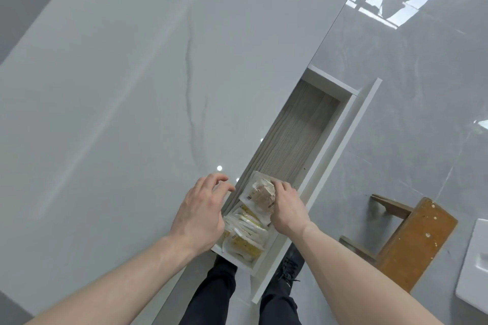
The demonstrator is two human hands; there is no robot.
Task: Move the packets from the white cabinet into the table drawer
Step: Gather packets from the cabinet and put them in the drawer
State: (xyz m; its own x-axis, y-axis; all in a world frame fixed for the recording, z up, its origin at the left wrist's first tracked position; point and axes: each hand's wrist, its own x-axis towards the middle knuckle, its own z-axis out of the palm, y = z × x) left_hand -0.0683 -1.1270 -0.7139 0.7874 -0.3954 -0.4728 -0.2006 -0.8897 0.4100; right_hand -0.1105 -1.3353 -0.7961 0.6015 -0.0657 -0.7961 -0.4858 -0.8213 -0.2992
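Both hands work over the open drawer (327, 145): left hand (200, 208) hovers loosely curled, empty; right hand (287, 208) pinches a brown packet (261, 192) above the yellow packets (245, 232). Light, crinkly, probably slippery; best gripped at edges.
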